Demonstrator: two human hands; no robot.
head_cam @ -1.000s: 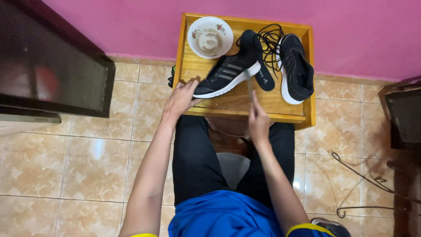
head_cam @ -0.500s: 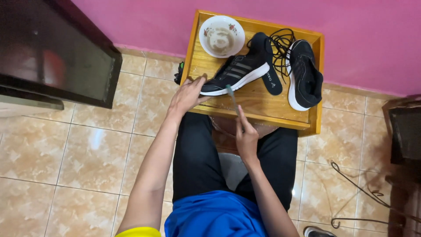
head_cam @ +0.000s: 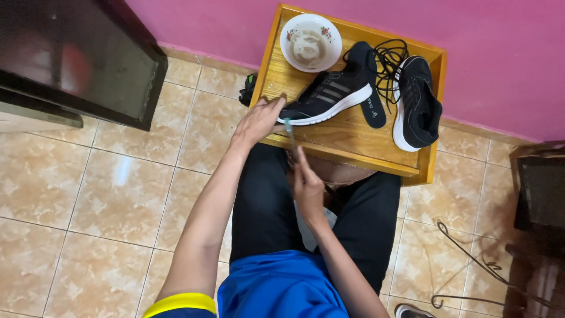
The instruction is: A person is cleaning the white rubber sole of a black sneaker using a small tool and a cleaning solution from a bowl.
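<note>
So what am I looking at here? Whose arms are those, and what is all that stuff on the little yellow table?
The camera sits on a person's head and looks down, so the arms are that person's own, with their black trousers and blue shirt below. No machine is here, just two bare hands. The left hand rests on the toe of a black sneaker with a white sole, lying on a small wooden table. The right hand holds a thin brush, perhaps a toothbrush, pointing up at that shoe. Also on the table: a white bowl with cloudy liquid, a loose black insole, tangled black laces and a second sneaker. Around it are a tiled floor and a pink wall.
</note>
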